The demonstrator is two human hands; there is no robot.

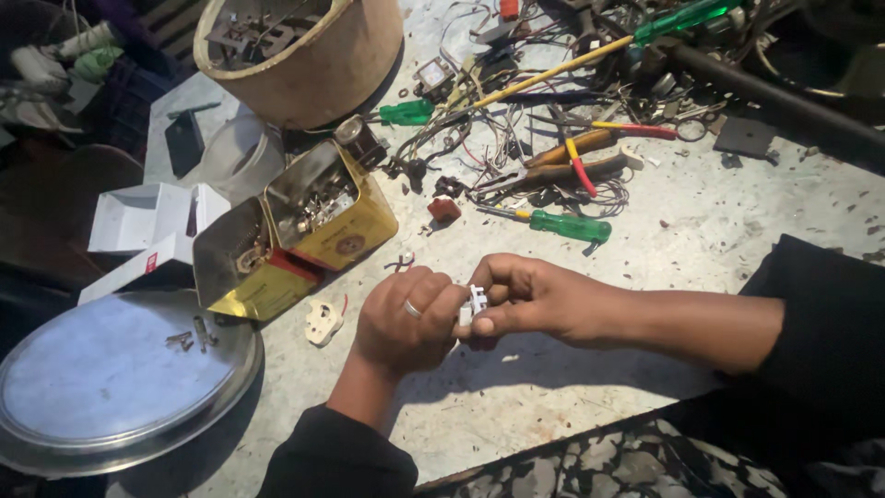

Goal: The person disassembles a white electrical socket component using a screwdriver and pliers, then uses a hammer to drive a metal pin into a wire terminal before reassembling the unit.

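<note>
Both hands meet over the desk (pixel 737 231): left hand (pixel 406 318) and right hand (pixel 530 295) pinch a small white plastic part (pixel 474 302) between them.

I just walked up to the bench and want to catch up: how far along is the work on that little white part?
Done: a white socket piece lies apart on the table, and loose screws sit on the metal lid. In hand: the left hand and right hand together pinch the small white part. Left: the green screwdriver lies untouched.
</note>
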